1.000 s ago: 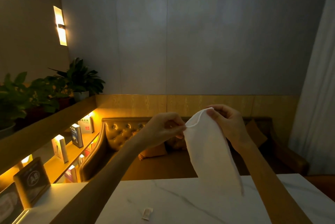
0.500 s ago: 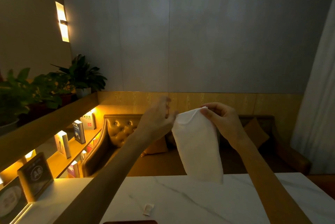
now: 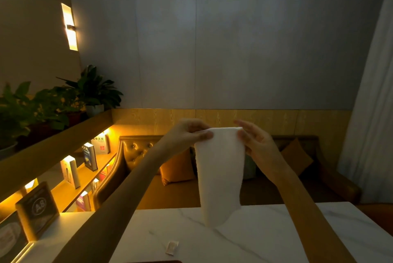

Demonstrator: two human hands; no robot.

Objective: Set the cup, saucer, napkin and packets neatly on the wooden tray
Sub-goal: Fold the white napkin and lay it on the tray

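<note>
Above the table, centre of view: a white napkin (image 3: 220,175) held up in the air by both hands, hanging straight down as a narrow folded strip
Napkin, top edge: stretched level between the two hands, at about 12 o'clock from the packet
Napkin, lower end: seen against the far edge of the table (image 3: 276,230); whether it touches the surface cannot be told
Left hand (image 3: 187,135): closed in a pinch on the napkin's upper left corner, thumb in front, forearm reaching in from 7 o'clock
Right hand (image 3: 255,143): thumb pressed on the napkin's upper right edge, the other fingers spread loosely behind it, forearm reaching in from 5 o'clock
Packet (image 3: 171,247): one small pale packet lying flat on the white marble table, at 7 o'clock from the napkin's lower end and well apart from it
Tray (image 3: 157,261): only a thin dark sliver at the bottom edge of view, at 6 o'clock; too little shows to be sure
Sign (image 3: 37,209): dark framed stand marked A8, upright on the table's left edge at 9 o'clock
Background: a tufted leather bench (image 3: 136,152) with cushions behind the table, lit shelves of books (image 3: 89,156) at 9 o'clock, potted plants (image 3: 91,90) on the ledge above them
</note>
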